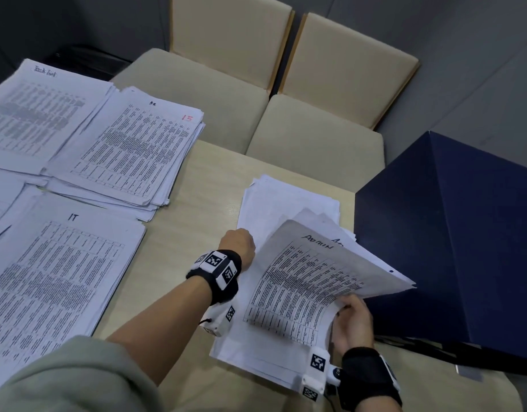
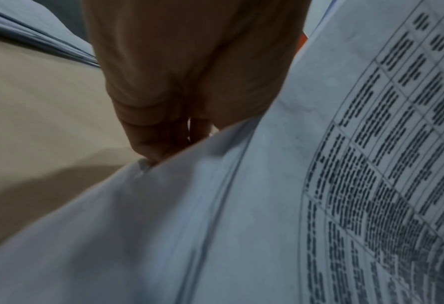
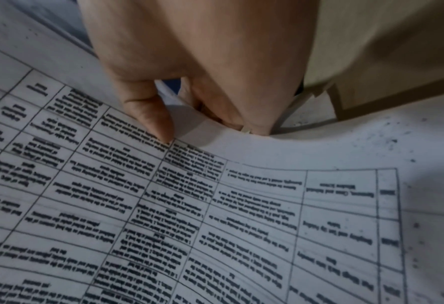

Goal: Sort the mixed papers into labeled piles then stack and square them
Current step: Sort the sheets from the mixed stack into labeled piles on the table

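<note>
On the table's point(image 1: 196, 221) near right: loose paper pile point(image 1: 274, 209). Right hand point(image 1: 353, 321) pinches the lifted sheets point(image 1: 315, 278) at their near edge; left hand point(image 1: 238, 243) curls on the pile's left edge. Light, floppy, slippery; best gripped by edges.

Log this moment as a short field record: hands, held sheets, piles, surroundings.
right hand: pinches near edge of Admin sheets, lifting them
left hand: fingers curled at the left edge of the same sheets
under them: blank-side pile on the table
sorted piles: IT pile near left; pile marked 15 behind it; far-left pile, label unreadable
right side: dark blue box
beyond table: beige chairs
</note>
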A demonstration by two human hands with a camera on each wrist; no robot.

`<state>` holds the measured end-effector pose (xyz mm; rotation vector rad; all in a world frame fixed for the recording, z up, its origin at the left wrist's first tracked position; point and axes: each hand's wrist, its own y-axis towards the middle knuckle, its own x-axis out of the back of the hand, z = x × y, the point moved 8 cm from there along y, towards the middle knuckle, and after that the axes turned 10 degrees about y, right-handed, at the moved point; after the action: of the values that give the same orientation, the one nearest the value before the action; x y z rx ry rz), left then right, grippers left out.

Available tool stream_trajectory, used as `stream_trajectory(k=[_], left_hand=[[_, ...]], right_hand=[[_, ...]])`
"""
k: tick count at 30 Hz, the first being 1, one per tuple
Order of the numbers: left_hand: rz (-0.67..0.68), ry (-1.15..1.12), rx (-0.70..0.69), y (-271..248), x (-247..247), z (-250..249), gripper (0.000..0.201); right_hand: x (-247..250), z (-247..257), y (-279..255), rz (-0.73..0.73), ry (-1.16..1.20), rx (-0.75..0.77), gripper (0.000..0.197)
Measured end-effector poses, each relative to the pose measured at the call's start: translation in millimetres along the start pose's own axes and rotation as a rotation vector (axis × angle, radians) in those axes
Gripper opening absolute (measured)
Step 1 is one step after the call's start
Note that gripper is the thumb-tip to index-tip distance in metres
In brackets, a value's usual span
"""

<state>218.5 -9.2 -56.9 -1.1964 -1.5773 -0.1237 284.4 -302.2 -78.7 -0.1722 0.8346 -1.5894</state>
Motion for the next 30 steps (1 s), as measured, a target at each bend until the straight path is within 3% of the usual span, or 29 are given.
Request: stream_trajectory(k=[3,5,8,10,12,13,16,19,24,27,30], left_hand=[[-0.045,-0.169,-0.108,-2.7,2.0,-3.5,0.032],[-0.064,-0.376,-0.181,-4.5,6.9,-0.7,0.024],[-0.038,-0.696,-0.248,-10.7,19.6,9.7,0.030],[-0.046,-0.776,-0.268,-13.4,28.1,18.4,0.032],[-0.053,-0.799,-0.288,-16.5,34.9,23.3,0.028],[-0.053,-0.794,-0.292,-17.9,37.4,24.9,0.025],[-0.053,-0.742,-0.296,-14.9,37.5,32.4,0.016],[-0.051,-0.664,-0.278,-8.3,32.3,41.2,0.041],[-0.213,-0.566,-0.172,-13.5,48.0,48.8,0.053],[-0.281,-0.602,-0.167,-22.4,58.8,47.0,0.061],[-0.361,-0.598,-0.106,-24.5,65.8,57.7,0.057]], right_hand=[[-1.0,-0.7,-2.7,-0.002,-0.012,-0.019,0.025],[-3.1,2.6,-3.3,-0.013,-0.038,0.008,0.024],[-18.3,11.6,-11.0,0.037,-0.043,0.078,0.023],[-30.5,19.1,-16.3,0.068,-0.042,0.135,0.011],[-44.0,22.3,-20.5,0.137,-0.020,0.160,0.009],[-50.4,21.2,-22.0,0.172,-0.025,0.149,0.017],[-49.5,16.7,-13.4,0.114,-0.025,0.134,0.037],[-57.6,15.7,-13.5,0.103,-0.054,0.117,0.035],[-74.9,21.1,-25.4,0.195,-0.052,0.116,0.032],[-65.2,23.9,-19.0,0.082,-0.060,0.133,0.020],[-52.1,27.9,-13.2,0.007,-0.048,0.128,0.025]])
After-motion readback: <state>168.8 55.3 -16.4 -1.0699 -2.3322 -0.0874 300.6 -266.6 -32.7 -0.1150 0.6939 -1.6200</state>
